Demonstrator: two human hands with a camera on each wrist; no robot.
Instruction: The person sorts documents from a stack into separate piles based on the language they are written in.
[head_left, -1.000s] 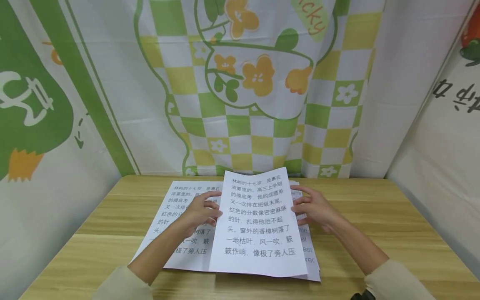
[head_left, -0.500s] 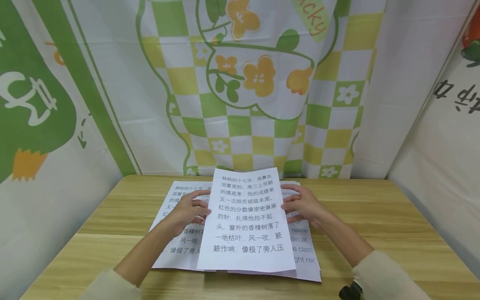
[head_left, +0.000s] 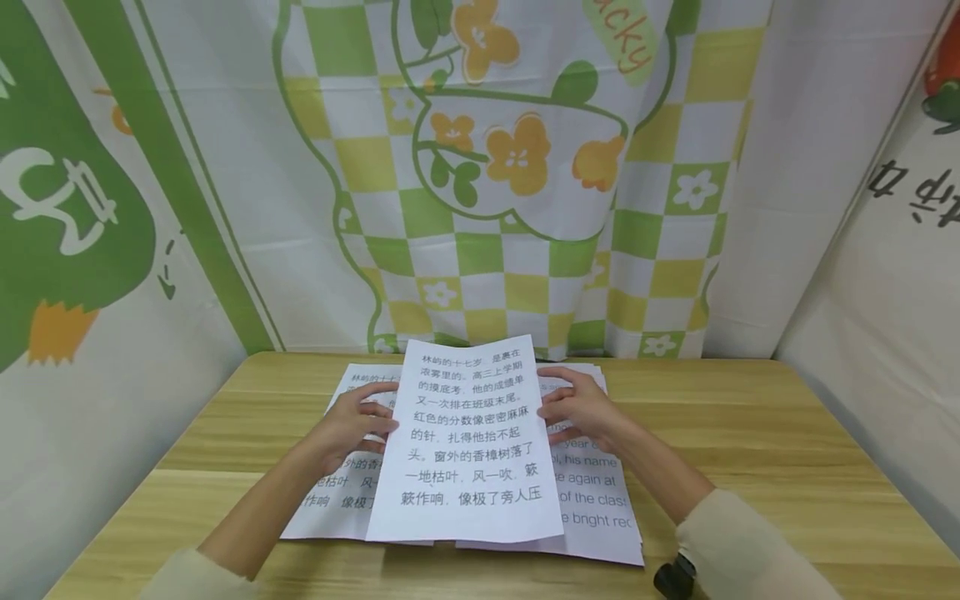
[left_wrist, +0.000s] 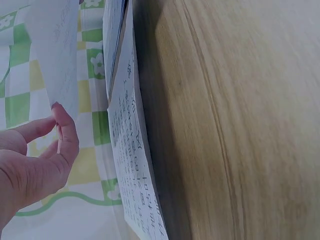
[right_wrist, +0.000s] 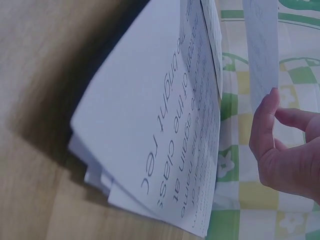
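Note:
A white sheet of paper (head_left: 465, 450) printed with Chinese text is held up between both hands, raised off the papers below. By its left edge my left hand (head_left: 352, 429) pinches it between thumb and fingertips, as the left wrist view also shows. My right hand (head_left: 581, 408) pinches the opposite edge the same way. Underneath on the left lies a pile of sheets with Chinese text (head_left: 322, 521). To the right is a pile with English text (head_left: 600, 537), its corners uneven in the right wrist view. The raised sheet hides the inner parts of both piles.
The piles lie on a wooden table (head_left: 750, 433). Behind it hangs a green and yellow checked curtain (head_left: 495, 275), with printed cloth walls at left and right. A dark strap device (head_left: 675, 577) is at the right sleeve.
Both hands have moved left with the held sheet, from over the right pile toward the left one. More of the English text on the right pile shows now.

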